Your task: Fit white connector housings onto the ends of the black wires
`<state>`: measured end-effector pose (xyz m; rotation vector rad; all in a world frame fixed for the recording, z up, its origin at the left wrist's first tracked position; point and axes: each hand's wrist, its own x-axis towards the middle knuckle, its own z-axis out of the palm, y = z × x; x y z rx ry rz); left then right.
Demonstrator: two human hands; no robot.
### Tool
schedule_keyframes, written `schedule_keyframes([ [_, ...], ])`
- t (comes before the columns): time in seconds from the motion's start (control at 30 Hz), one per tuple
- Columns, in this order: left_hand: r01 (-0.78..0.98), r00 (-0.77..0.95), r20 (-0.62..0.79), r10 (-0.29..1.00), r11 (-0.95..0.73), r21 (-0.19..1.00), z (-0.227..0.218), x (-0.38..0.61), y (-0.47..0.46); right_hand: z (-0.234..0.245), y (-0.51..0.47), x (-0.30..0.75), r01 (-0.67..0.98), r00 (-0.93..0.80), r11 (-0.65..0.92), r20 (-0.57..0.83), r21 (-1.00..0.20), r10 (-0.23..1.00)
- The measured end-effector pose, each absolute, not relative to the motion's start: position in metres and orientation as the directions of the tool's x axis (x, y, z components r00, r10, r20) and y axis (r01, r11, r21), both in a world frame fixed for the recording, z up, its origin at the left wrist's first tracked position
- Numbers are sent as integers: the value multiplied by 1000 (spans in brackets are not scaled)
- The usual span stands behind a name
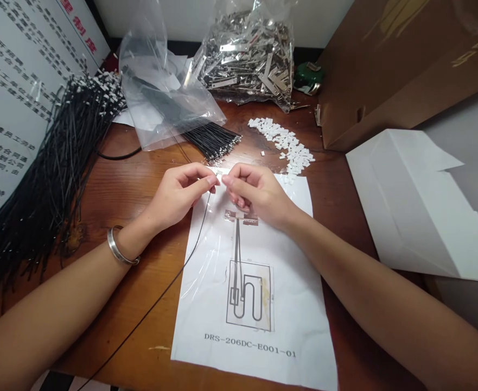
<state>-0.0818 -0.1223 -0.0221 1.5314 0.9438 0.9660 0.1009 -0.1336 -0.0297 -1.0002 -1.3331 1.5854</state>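
Note:
My left hand point(189, 190) pinches a thin black wire point(179, 271) near its end, between thumb and forefinger. From there the wire curves down to the lower left, past the table's front edge. Close beside it, my right hand point(252, 187) is closed, its thumb and forefinger pressed together; whatever lies in that pinch is too small to make out. Both fingertips meet over the top edge of a printed drawing sheet point(206, 309). Just beyond lie a bundle of black wires with metal ends point(212, 138) and a scatter of small white connector housings point(287, 144).
On the left is a large heap of black wires with white connectors point(59, 146). A clear plastic bag point(153, 108) partly covers the wire bundle. Behind stands a bag of metal strips point(250, 65), with a green roll point(308, 79) beside it. Brown point(389, 70) and white boxes point(409, 201) stand right.

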Motion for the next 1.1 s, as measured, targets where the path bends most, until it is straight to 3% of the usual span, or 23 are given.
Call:
schedule_keyframes([
  [0.13, 107, 468, 57, 882, -120, 987, -21, -82, -124, -35, -128, 105, -128, -420, -136, -70, -982, 905],
  [0.43, 121, 585, -16, 811, -68, 990, -16, -83, -125, -34, -129, 113, 6, -547, 19, 12, -1000, 837],
  [0.77, 251, 546, -8, 838, -154, 956, -15, -80, -130, -35, -128, 111, -70, -529, -46, -2, -996, 849],
  [1.1, 229, 508, 41, 860, -181, 957, -18, -80, -127, -39, -129, 112, -60, -516, -2, 30, -998, 856],
])
